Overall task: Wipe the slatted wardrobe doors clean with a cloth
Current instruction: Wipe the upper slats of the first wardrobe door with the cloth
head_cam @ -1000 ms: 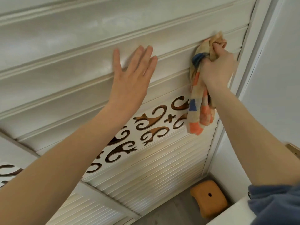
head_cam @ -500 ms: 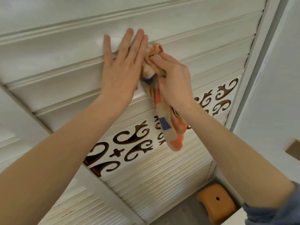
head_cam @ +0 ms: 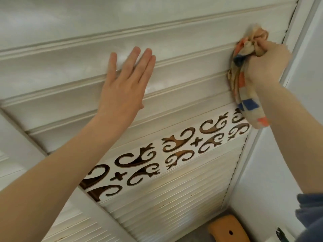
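Note:
A white slatted wardrobe door [head_cam: 183, 55] fills the view, with a carved scroll band [head_cam: 174, 151] across its middle. My left hand [head_cam: 125, 84] lies flat on the slats, fingers together, holding nothing. My right hand [head_cam: 267, 63] is closed on a beige cloth [head_cam: 248, 88] with orange and blue patches. It presses the bunched top of the cloth against a slat at the door's right edge. The rest of the cloth hangs down over the band's right end.
The white door frame [head_cam: 297, 32] and a pale wall [head_cam: 279, 163] stand right of the door. An orange stool [head_cam: 225, 229] sits on the floor below. A second slatted door [head_cam: 70, 227] lies at the lower left.
My right hand has swept the cloth along the slat from beside my left hand to the door's right edge. My left hand stays flat on the slats.

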